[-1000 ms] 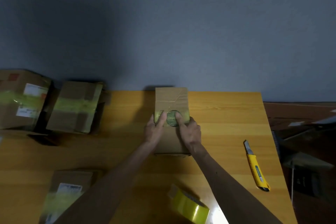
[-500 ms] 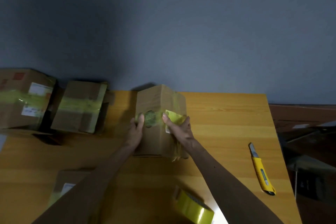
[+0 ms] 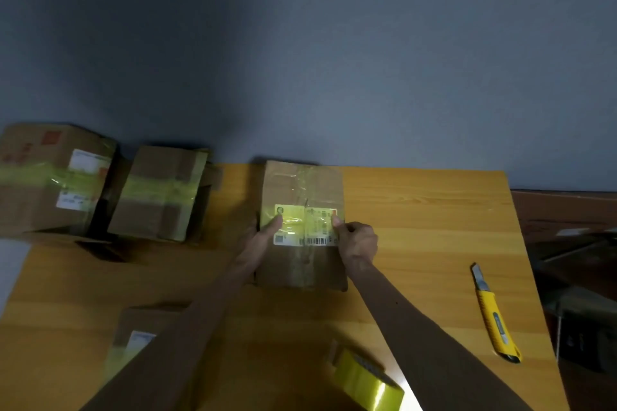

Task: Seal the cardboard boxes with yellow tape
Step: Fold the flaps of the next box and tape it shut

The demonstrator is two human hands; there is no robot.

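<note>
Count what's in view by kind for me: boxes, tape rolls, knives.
Cardboard boxes: 4 (far-left box, second box, centre box, near-left box)
Tape rolls: 1 (tape roll)
Knives: 1 (knife)
Total: 6

**Small print, hidden fingers, cropped edges**

On the cardboard box (image 3: 302, 183) held between both grips, the label (image 3: 305, 227) carries print and a barcode too small to read. The left grip (image 3: 263, 237) sends its fingers out of sight down the box's side. The right grip (image 3: 359, 242) tucks its fingertips under its own knuckles. Nearer than the right grip, the yellow tape roll (image 3: 367, 384) is cut by the bottom edge. Nearer than the left grip, a blurred box (image 3: 137, 334) lies half hidden behind the forearm. Far left of that grip, a taped box (image 3: 33, 183) runs off the view's left edge.
</note>
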